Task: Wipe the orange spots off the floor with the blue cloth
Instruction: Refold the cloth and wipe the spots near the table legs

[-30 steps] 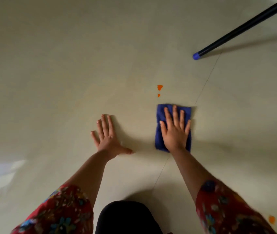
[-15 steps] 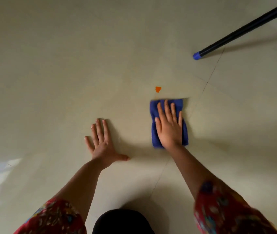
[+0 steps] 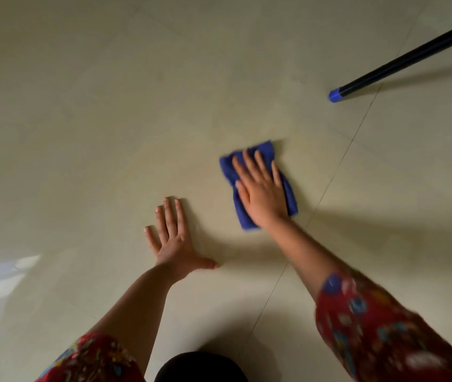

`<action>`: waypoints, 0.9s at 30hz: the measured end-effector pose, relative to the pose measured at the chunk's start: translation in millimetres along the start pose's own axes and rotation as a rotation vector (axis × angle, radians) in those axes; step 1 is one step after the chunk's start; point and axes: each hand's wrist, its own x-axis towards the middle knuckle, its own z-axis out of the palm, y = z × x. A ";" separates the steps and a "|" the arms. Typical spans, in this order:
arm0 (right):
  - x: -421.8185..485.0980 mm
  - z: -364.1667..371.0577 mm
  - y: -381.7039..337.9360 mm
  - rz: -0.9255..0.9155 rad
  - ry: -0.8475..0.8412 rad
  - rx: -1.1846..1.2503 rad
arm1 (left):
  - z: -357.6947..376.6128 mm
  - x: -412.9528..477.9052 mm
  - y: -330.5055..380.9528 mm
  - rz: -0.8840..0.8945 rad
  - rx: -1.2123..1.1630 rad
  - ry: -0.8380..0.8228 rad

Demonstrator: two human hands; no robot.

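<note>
Nearest, red floral-patterned sleeves frame both arms. The left hand lies flat on the pale beige tiled floor, fingers spread wide and holding nothing. Beyond it, the right hand presses flat on the crumpled blue cloth (slightly blurred), fingers extended. Farthest lies a black pole with a blue tip, well apart.

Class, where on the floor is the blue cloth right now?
In the head view the crumpled blue cloth lies right of centre on the pale tiled floor, flat under the right hand, just left of a tile seam.
</note>
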 end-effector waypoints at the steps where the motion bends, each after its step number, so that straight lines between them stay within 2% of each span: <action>1: -29.2 0.9 3.8 -0.068 -0.012 -0.016 | -0.2 0.4 0.2 0.004 0.003 0.000; 3: -64.0 2.6 31.8 -0.028 -0.001 -0.052 | -0.1 0.9 -0.7 0.007 -0.010 -0.012; 6: -28.4 -7.5 71.2 0.353 0.035 -0.054 | 0.3 0.8 -1.3 0.011 -0.011 -0.010; 8: 24.3 -16.3 69.6 0.473 0.042 0.004 | 1.4 0.4 -1.6 0.010 -0.015 -0.002; 10: 74.2 -19.6 47.7 0.403 0.042 0.042 | 2.1 0.1 -3.2 0.011 -0.016 0.013; 13: 101.6 -12.8 2.5 0.175 0.014 0.022 | 1.8 2.4 -1.6 0.015 -0.015 0.009; 15: 70.5 -4.8 -22.2 0.007 0.024 0.019 | 1.5 0.9 0.0 0.011 -0.012 0.015; 18: -34.4 1.9 -21.2 -0.201 0.033 -0.005 | 0.9 -1.3 0.4 0.000 -0.011 0.012; 19: -61.4 2.1 -5.5 -0.178 0.025 -0.022 | 0.6 -1.2 0.2 -0.002 -0.012 0.011; 21: -73.1 -0.7 38.7 0.031 0.024 -0.046 | 0.0 -1.0 0.3 0.009 -0.016 -0.001; 23: -37.3 -9.1 64.4 0.317 0.034 -0.063 | -0.4 -0.3 -1.1 0.016 -0.015 -0.003; 24: -8.5 -14.7 64.0 0.402 0.058 -0.042 | -0.3 -0.3 -0.8 0.018 -0.015 -0.003; 25: 20.7 -18.7 52.6 0.421 0.068 -0.001 | 0.1 -0.4 -1.6 0.017 -0.016 0.001; 27: 62.5 -17.0 8.1 0.300 0.048 0.011 | 0.6 0.4 -0.8 0.020 -0.009 -0.002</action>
